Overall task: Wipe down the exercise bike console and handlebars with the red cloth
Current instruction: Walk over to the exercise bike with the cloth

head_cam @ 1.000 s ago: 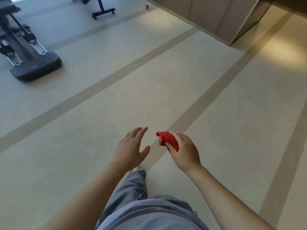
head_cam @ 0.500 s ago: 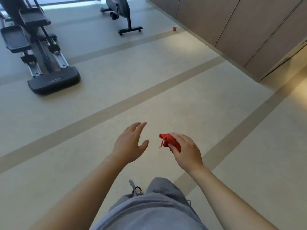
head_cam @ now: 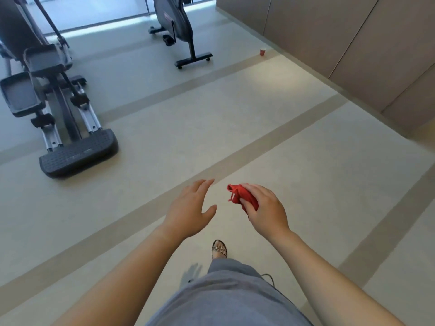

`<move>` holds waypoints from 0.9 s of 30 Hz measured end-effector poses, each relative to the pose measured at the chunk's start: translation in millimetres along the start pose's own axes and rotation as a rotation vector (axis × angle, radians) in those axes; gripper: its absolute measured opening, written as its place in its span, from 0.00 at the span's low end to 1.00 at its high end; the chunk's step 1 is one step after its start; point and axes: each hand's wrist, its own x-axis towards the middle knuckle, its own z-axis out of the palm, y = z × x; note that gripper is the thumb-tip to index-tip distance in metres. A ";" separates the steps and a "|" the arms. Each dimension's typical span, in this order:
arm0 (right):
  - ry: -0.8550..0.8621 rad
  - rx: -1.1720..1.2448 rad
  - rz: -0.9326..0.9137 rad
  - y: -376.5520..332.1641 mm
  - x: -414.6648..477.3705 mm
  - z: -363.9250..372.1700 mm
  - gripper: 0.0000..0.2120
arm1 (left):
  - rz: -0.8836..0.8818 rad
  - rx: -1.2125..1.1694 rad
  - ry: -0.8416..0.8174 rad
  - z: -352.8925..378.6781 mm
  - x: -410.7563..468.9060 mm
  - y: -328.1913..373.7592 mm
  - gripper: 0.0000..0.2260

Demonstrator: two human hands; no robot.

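Red cloth point(head_cam: 242, 197) bunched in right hand point(head_cam: 267, 209), fingers and thumb curled round it, one corner poking out toward left hand point(head_cam: 188, 210). Left hand just beside cloth, not touching, fingers straight and slightly spread, holding nothing. Exercise bike point(head_cam: 175, 24) far ahead of both hands, well apart. I see only its body, post and base bar; console and handlebars out of frame. Elliptical trainer point(head_cam: 54, 102) left of bike, nearer me. Small red cup point(head_cam: 262, 52) on floor right of bike, at foot of wall panels point(head_cam: 329, 31). Sandalled foot point(head_cam: 219, 249) on floor, nearer me than hands.
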 end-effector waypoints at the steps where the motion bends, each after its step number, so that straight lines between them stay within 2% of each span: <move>1: -0.001 0.010 0.000 -0.3 28.7 -2.5 0.16 | 0.001 0.005 -0.004 -11.5 25.2 -2.9 0.29; 8: -0.042 0.031 -0.059 -16.2 206.0 -0.7 0.16 | -0.054 0.009 0.080 -75.6 165.4 -41.0 0.29; 17: -0.081 0.001 -0.170 -60.4 435.6 40.8 0.16 | -0.121 -0.043 0.148 -151.1 345.9 -137.8 0.29; 27: -0.051 0.024 -0.150 -124.0 673.8 59.5 0.15 | -0.107 0.015 0.150 -282.2 542.8 -230.7 0.28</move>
